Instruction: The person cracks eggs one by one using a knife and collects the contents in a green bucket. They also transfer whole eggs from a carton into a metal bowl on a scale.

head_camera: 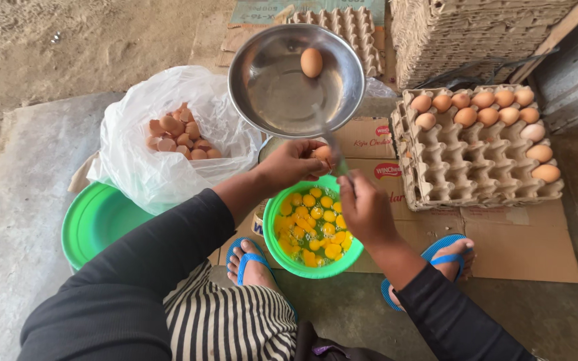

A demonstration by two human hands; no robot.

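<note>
Flattened cardboard (pixel 516 234) covers the floor, where the left hand (pixel 289 164) pinches an egg (pixel 323 154) and the right hand (pixel 364 208) grips a knife (pixel 332 144) over the green bowl (pixel 270 224), already full of yolks (pixel 312 227), while the tray (pixel 463 174) on the right is about half emptied.

Long black sleeves (pixel 135 267) down to the wrists, bare hands. Black-and-white striped garment (pixel 229 321) over the lap. Blue flip-flops (pixel 252 259) with blue straps on both bare feet.
</note>
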